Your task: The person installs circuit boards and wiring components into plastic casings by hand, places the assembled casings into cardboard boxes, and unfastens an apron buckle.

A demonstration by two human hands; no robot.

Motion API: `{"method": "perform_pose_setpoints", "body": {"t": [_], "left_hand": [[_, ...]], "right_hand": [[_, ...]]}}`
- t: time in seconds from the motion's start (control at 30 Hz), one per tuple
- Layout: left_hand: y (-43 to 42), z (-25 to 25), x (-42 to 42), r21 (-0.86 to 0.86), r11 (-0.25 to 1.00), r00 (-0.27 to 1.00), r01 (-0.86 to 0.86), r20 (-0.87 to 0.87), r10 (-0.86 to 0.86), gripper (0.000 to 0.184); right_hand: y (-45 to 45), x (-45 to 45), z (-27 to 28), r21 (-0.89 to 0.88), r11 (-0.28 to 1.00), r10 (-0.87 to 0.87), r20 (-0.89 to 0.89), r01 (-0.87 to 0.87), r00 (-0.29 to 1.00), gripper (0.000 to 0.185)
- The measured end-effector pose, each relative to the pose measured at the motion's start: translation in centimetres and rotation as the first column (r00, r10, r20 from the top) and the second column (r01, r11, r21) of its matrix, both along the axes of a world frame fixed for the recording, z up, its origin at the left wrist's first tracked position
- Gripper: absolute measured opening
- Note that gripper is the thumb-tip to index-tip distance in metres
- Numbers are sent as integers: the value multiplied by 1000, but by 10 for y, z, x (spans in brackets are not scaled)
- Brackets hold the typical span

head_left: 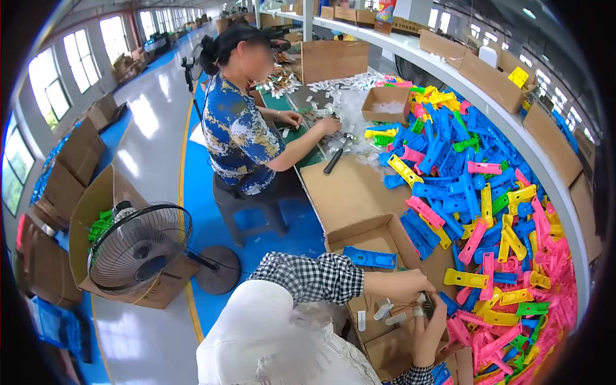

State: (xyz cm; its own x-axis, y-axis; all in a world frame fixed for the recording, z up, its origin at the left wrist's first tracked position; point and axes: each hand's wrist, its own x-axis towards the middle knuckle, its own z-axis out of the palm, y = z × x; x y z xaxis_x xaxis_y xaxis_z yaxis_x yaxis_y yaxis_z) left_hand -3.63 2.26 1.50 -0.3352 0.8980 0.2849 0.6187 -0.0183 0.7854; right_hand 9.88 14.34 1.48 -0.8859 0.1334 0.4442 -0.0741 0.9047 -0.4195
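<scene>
My left hand [401, 284] reaches over an open cardboard box [385, 346], its fingers closed near a small whitish part [420, 310] with thin wires. My right hand [431, 327] is beside it, fingers curled around the same small part. The two hands nearly touch, and fingers partly hide the part. Small white pieces [361, 320] lie on the cardboard just left of my hands. A blue plastic shell [369, 257] rests in the upper part of the box. Right of my hands is a large heap of blue, pink, yellow and green plastic shells [466, 278].
A co-worker [237, 128] sits at the bench ahead, both hands over small parts. A hammer [335, 159] lies near a small cardboard box [386, 104]. A standing fan [141, 247] is at left. A shelf [500, 109] curves above the heap.
</scene>
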Motion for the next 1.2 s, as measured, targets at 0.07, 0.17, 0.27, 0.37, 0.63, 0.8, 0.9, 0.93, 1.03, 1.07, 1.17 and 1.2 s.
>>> {"method": "perform_pose_setpoints", "body": {"t": [0.07, 0.17, 0.27, 0.37, 0.63, 0.8, 0.9, 0.93, 1.03, 1.07, 1.17, 1.2], "left_hand": [[-2, -1, 0, -1, 999, 999, -45, -5, 45, 35], [-1, -9, 4, 70, 995, 993, 71, 90, -78, 29], [12, -23, 14, -42, 993, 993, -109, -54, 107, 22], [26, -46, 19, -177, 947, 905, -267, -384, 183, 15], [-2, -20, 16, -125, 991, 983, 37, 186, -14, 41], [-10, -6, 16, -10, 1000, 992, 3, 122, -2, 36], [-13, -5, 17, 120, 991, 995, -60, 87, 50, 36], [-12, 4, 20, 52, 998, 995, -42, 95, 37, 35], [4, -1, 33, 88, 977, 967, -194, -148, 206, 37], [11, -8, 33, 136, 971, 958, -199, -182, 222, 35], [18, -8, 41, 41, 973, 959, -227, -165, 230, 32], [20, -11, 42, 43, 974, 958, -223, -176, 227, 31]], "right_hand": [[-7, 6, 5, -734, 674, -69, 47, 82, 996, 22], [20, 8, -17, -116, 993, 25, 21, -22, 999, 20], [3, 2, 3, -359, 907, -74, 380, 221, 922, 17], [5, -1, -16, -148, 966, -152, 338, 212, 929, 14], [-2, 16, 2, -348, 937, 51, 222, 30, 974, 30], [2, 14, -14, -354, 922, -150, 48, 157, 988, 26], [-5, 18, -2, -528, 828, -144, 125, 189, 982, 16], [-5, 17, -3, -457, 864, -192, 90, 212, 977, 17], [0, 19, -20, -370, 874, -329, 23, 314, 944, 13], [1, 18, -22, -377, 864, -363, -8, 334, 932, 13], [4, 24, -28, -410, 831, -418, -15, 376, 908, 12], [4, 25, -28, -428, 827, -407, -7, 365, 913, 12]]}}
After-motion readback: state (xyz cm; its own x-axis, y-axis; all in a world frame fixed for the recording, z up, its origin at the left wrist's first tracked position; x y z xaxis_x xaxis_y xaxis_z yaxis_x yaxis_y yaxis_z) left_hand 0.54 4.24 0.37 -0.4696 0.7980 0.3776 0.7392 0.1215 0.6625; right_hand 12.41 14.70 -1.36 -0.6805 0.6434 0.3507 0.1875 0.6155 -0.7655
